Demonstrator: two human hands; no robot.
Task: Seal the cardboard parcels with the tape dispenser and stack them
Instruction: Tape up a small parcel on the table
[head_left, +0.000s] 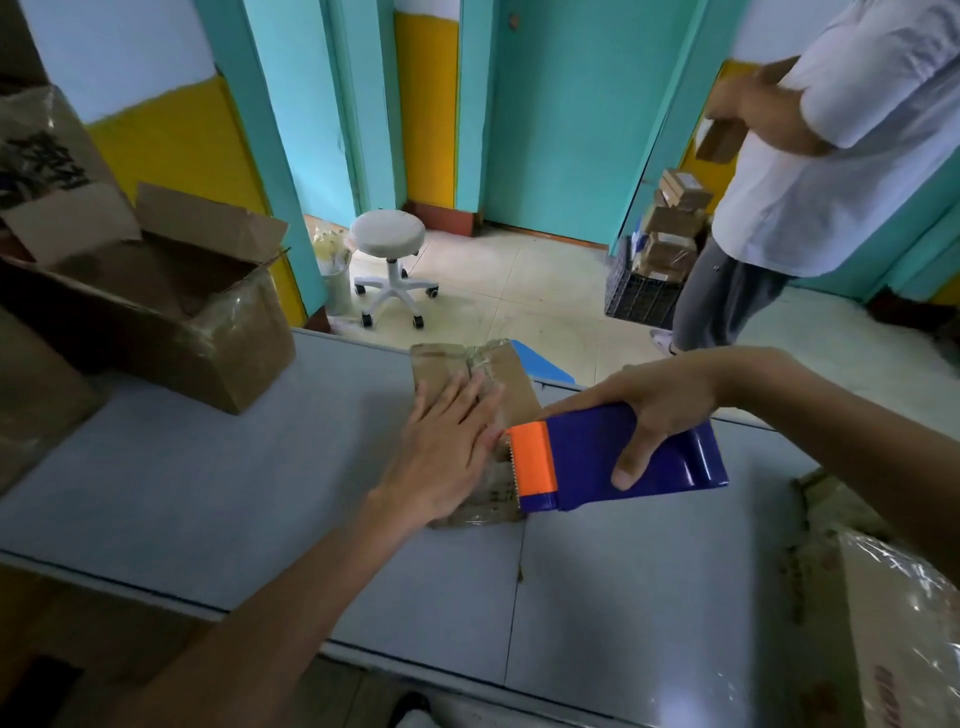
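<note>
Low in the frame, the pale grey table (208, 493) carries a glossy film-wrapped cardboard box (909, 649) at the lower right corner. At centre, the left hand (447, 457) lies flat with straight fingers, pressing on the small brown taped cardboard parcel (498, 371). The right hand (660, 410) grips the blue tape dispenser with an orange toothed cutter (587, 457), whose cutter end meets the parcel's near right side. At left sits a large open cardboard box (171, 317). Farther off, upper centre, stands a white round wheeled stool (387, 236). At upper right, a person in a white shirt (841, 156) stands beside a black crate (641, 299) of parcels.
</note>
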